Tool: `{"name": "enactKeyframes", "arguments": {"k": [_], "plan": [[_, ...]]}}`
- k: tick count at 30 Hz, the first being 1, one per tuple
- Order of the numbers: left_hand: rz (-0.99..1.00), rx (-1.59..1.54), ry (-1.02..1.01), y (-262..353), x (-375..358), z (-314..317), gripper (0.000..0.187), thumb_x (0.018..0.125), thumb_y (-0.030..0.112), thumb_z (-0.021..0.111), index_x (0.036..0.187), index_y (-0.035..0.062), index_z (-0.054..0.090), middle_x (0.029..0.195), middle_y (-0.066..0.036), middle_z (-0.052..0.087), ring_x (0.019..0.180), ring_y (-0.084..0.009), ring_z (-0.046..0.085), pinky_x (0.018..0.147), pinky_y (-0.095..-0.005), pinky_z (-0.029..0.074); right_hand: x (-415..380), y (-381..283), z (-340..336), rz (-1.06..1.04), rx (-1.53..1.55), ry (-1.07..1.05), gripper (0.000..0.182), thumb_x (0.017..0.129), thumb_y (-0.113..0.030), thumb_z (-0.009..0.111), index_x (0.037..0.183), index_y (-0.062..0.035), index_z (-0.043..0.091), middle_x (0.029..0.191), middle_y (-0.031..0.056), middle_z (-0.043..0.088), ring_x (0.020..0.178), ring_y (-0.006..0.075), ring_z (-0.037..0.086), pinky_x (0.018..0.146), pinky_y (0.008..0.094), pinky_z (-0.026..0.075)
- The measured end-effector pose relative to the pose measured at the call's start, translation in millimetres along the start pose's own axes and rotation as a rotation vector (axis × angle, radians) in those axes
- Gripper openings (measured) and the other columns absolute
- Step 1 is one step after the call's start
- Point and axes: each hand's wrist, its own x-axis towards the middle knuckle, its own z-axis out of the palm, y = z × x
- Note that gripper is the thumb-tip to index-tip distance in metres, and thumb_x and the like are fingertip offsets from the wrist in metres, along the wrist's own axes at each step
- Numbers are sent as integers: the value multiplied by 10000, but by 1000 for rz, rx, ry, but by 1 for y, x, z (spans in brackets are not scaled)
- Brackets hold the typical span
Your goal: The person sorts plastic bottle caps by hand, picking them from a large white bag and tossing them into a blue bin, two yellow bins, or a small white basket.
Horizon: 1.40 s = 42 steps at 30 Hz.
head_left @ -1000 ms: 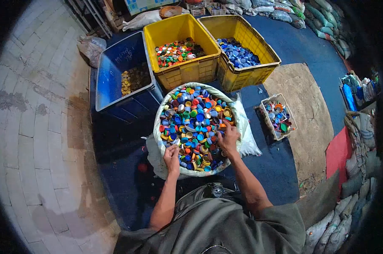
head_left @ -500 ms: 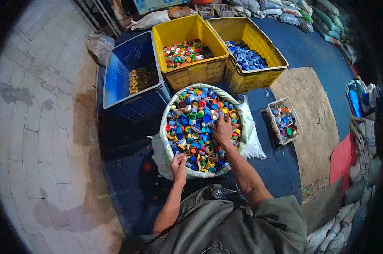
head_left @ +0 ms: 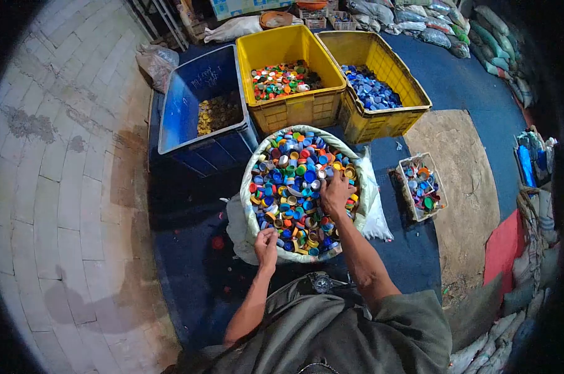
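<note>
A wide white sack [head_left: 249,215] with a rolled rim stands in front of me, full of mixed coloured bottle caps [head_left: 292,201]. My right hand [head_left: 336,196] reaches palm down onto the caps at the sack's right side. Its thumb and fingers are apart, with the fingertips among the caps. At the near left rim is my left hand [head_left: 266,249], its fingers curled and pressed together. Whatever those fingers hold is too small to make out.
Beyond the sack stand a blue bin [head_left: 170,121] with yellowish caps, a yellow bin [head_left: 294,114] with mixed caps and another yellow bin [head_left: 388,121] with blue caps. A white basket [head_left: 432,212] of caps sits right, on cardboard [head_left: 465,181]. Filled bags line the far right.
The whole view has shifted slightly, so the bins and sack appear a little lower and further right. My right hand has moved slightly nearer over the caps. My left hand stays at the rim.
</note>
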Motion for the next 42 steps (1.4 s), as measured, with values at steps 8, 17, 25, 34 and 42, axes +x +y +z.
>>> {"name": "enactKeyframes", "arguments": {"k": [8, 17, 25, 34, 42], "plan": [[153, 159, -133, -2, 25, 29, 279, 869, 169, 632, 1070, -6, 546, 953, -95, 631, 870, -157, 600, 765, -294, 468, -16, 28, -23, 189, 865, 39, 422, 800, -157, 696, 1171, -40, 534, 850, 95, 641, 756, 186, 603, 646, 305, 470], [518, 726, -208, 15, 55, 82, 348, 819, 141, 661, 1115, 19, 527, 998, -113, 652, 884, -276, 599, 757, -394, 476, -66, 50, -76, 630, 1768, -337, 416, 851, -102, 591, 1236, 11, 482, 993, 75, 594, 811, 150, 596, 704, 277, 520], [508, 931, -225, 25, 62, 102, 380, 794, 131, 670, 1122, 40, 498, 1041, -117, 642, 999, -332, 561, 814, -465, 437, -95, 57, -93, 708, 1840, -350, 459, 785, -123, 454, 1207, 57, 475, 1124, 185, 580, 950, 271, 607, 805, 346, 517], [480, 835, -213, 21, 64, 102, 375, 795, 120, 675, 1120, 41, 508, 1006, -116, 654, 969, -335, 571, 817, -460, 436, -106, 57, -96, 730, 1925, -365, 470, 806, -163, 456, 1209, 79, 476, 1129, 194, 585, 960, 277, 610, 857, 357, 511], [227, 473, -221, 33, 64, 88, 328, 810, 105, 684, 1082, 13, 525, 963, -92, 625, 906, -206, 593, 762, -351, 486, -105, 53, -85, 809, 1862, -372, 422, 827, -195, 480, 1171, 47, 517, 1070, 158, 599, 938, 248, 599, 847, 367, 502]]}}
